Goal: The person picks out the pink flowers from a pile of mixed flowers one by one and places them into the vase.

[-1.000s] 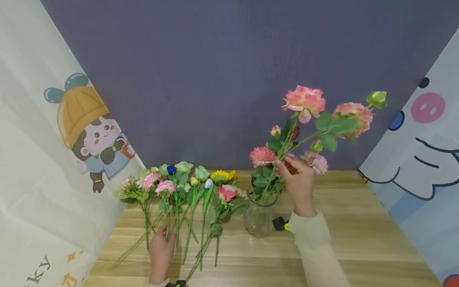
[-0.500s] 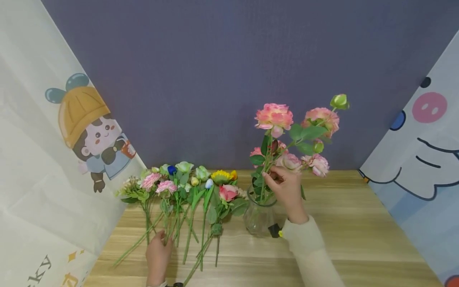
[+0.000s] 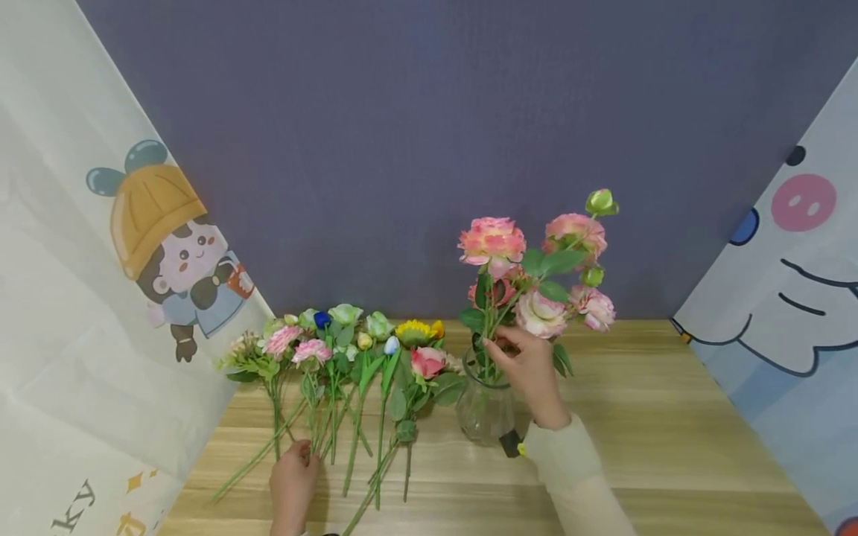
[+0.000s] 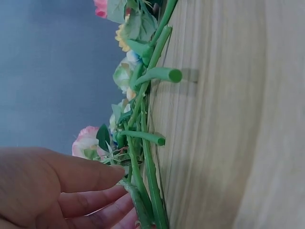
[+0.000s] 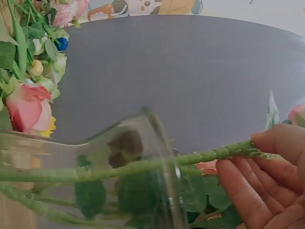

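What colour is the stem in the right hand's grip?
Green; the stem shows best from the right wrist.

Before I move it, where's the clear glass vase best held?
Probably around the body below its flared rim, from your left: the vase stands upright, tall pink flowers crowd its mouth, and your right hand is on the right.

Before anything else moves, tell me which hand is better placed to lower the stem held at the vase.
Probably the right hand: it pinches the held stem above the vase, its lower part inside. The left hand is off at loose stems.
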The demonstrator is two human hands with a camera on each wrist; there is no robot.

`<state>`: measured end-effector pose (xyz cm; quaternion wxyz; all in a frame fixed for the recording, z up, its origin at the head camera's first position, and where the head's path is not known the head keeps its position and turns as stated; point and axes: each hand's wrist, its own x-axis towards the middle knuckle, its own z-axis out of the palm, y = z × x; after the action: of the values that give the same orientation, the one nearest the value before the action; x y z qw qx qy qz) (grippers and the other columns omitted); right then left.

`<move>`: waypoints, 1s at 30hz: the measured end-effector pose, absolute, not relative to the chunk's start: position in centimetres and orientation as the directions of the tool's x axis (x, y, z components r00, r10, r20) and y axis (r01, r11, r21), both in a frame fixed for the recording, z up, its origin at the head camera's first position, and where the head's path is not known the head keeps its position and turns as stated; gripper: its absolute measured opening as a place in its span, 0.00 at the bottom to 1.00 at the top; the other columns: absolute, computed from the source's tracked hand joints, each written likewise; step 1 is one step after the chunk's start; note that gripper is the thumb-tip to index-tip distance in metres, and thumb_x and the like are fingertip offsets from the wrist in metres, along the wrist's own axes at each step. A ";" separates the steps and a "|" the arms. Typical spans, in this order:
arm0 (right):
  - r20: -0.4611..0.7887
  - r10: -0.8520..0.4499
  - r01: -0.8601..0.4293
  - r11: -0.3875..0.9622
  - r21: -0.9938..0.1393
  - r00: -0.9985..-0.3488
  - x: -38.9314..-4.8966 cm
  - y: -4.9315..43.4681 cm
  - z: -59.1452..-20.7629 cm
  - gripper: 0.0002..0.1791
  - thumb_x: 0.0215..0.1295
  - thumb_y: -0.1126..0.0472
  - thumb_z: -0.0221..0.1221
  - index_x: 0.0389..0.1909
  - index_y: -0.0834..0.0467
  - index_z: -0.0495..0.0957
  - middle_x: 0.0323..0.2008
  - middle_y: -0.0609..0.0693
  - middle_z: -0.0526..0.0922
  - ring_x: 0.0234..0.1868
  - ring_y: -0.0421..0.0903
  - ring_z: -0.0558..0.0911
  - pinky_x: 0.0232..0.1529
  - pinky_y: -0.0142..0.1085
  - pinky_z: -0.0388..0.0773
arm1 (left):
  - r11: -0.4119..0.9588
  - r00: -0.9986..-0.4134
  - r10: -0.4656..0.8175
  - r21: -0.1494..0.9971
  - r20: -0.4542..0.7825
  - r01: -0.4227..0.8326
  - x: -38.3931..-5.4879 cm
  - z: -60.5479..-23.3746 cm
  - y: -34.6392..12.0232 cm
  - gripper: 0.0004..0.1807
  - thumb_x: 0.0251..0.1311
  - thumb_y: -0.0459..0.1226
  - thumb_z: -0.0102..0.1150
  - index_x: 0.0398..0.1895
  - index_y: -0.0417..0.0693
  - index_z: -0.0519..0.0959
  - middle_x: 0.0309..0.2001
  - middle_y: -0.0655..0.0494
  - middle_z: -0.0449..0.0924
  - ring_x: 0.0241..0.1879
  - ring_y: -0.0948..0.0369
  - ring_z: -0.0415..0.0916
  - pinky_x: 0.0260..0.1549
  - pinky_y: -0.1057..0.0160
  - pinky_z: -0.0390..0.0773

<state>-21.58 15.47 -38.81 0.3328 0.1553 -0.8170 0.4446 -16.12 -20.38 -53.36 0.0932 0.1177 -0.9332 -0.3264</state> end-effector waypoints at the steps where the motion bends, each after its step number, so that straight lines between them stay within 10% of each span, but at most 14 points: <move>1: 0.673 0.042 -0.547 0.546 -0.634 -0.738 -21.5 15.5 -38.9 0.04 0.49 0.74 0.67 0.25 0.65 0.81 0.20 0.52 0.81 0.20 0.37 0.76 0.21 0.27 0.75 | 0.758 -0.955 -0.280 0.632 0.094 -0.160 -16.1 -53.4 -20.4 0.16 0.52 0.28 0.58 0.43 0.23 0.74 0.38 0.29 0.79 0.36 0.40 0.80 0.32 0.45 0.79; 30: 0.492 0.003 -0.370 0.654 -0.660 -0.871 -21.0 14.1 -40.4 0.07 0.52 0.70 0.66 0.33 0.67 0.81 0.28 0.58 0.84 0.27 0.50 0.84 0.27 0.36 0.82 | 0.719 -0.951 -0.307 0.663 0.036 -0.207 -15.9 -53.5 -20.9 0.14 0.48 0.24 0.61 0.40 0.28 0.77 0.34 0.37 0.82 0.32 0.46 0.80 0.31 0.50 0.76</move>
<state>-21.00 14.10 -40.39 0.2320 0.1044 -0.8793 0.4026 -15.93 -20.87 -53.53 0.0718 0.1392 -0.9244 -0.3477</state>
